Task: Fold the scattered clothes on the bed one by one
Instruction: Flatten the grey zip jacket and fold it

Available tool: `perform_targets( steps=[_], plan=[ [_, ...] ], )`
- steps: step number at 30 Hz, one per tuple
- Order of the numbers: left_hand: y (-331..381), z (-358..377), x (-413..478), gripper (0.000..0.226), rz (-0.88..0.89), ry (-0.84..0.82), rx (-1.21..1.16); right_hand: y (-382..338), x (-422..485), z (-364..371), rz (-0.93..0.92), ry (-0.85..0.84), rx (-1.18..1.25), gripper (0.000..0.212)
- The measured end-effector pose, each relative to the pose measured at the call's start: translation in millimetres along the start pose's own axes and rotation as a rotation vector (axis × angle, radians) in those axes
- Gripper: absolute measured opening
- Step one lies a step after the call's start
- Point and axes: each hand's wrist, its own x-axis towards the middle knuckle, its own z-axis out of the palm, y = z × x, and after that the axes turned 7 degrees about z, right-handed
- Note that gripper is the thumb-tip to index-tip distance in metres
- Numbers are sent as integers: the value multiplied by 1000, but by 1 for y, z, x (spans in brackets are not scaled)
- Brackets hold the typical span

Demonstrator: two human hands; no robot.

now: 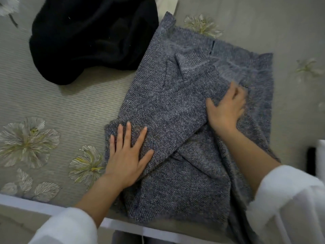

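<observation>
A grey-blue knitted garment point(175, 103) lies spread on the bed, partly folded, with a sleeve laid diagonally across its middle. My left hand point(128, 155) presses flat on the garment's near left part, fingers straight and spread. My right hand point(226, 110) lies on the right side of the garment, its fingers curled into the knit and blurred with motion. A black garment point(91, 34) sits crumpled at the back left, apart from the hands.
The bed cover point(52, 111) is grey-green with embroidered pale flowers. The bed's white front edge point(35, 205) runs along the bottom. A dark object point(311, 161) shows at the right edge beside something white. White cloth point(167, 4) peeks behind the black garment.
</observation>
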Motion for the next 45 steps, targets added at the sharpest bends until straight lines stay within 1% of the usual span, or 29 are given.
perform_targets(
  steps=[2, 3, 4, 5, 6, 7, 12, 15, 18, 19, 20, 21, 23, 25, 27, 30, 33, 34, 35, 37, 39, 42, 44, 45],
  plan=[
    [9, 1, 2, 70, 32, 27, -2, 2, -21, 3, -301, -111, -110, 71],
    [15, 4, 1, 68, 57, 18, 5, 10, -27, 8, -408, -202, -215, 67],
    [20, 9, 1, 68, 79, -10, 21, 19, -33, 13, -464, -296, -331, 65],
    [25, 15, 0, 68, 90, -41, 42, 29, -35, 19, -473, -374, -426, 65],
    [28, 22, 0, 68, 87, -64, 57, 37, -36, 24, -463, -414, -483, 64],
    [30, 27, 1, 68, 73, -74, 64, 40, -35, 27, -454, -419, -509, 64],
    [28, 39, 8, 69, 50, -76, 89, 38, -36, 33, -451, -382, -527, 62],
    [27, 40, 9, 68, 50, -81, 100, 44, -46, 31, -401, -415, -389, 63],
    [29, 34, 6, 67, 72, -112, 57, 62, -69, 6, -345, -501, -109, 67],
    [29, 30, 0, 68, 102, -119, 26, 74, -82, -7, -361, -491, -57, 70],
    [28, 25, -9, 69, 149, -119, -3, 91, -98, -21, -389, -457, -57, 74],
    [26, 21, -22, 69, 210, -113, -22, 111, -116, -33, -408, -419, -89, 76],
    [21, 18, -56, 68, 347, -90, -2, 157, -156, -48, -390, -376, -186, 74],
    [15, 23, -90, 69, 473, -77, 92, 197, -194, -49, -387, -350, -305, 75],
    [8, 33, -109, 76, 559, -133, 215, 225, -222, -43, -443, -321, -417, 78],
    [5, 44, -105, 100, 586, -197, 405, 237, -236, -30, -506, -287, -519, 88],
    [14, 46, -91, 111, 506, -204, 459, 227, -227, -18, -434, -259, -532, 105],
    [19, 47, -87, 111, 481, -204, 478, 222, -221, -16, -401, -253, -528, 108],
    [24, 47, -85, 108, 456, -244, 525, 217, -216, -13, -367, -263, -533, 108],
    [36, 42, -84, 100, 415, -332, 585, 206, -209, -13, -299, -355, -573, 98],
    [44, 37, -82, 95, 403, -364, 598, 197, -205, -16, -270, -383, -561, 89],
    [50, 21, -77, 77, 378, -366, 543, 188, -203, -29, -232, -418, -485, 88],
    [54, 6, -74, 65, 373, -352, 481, 182, -202, -41, -206, -450, -483, 86],
    [54, 0, -74, 63, 377, -351, 454, 179, -202, -47, -195, -463, -480, 85]
  ],
)
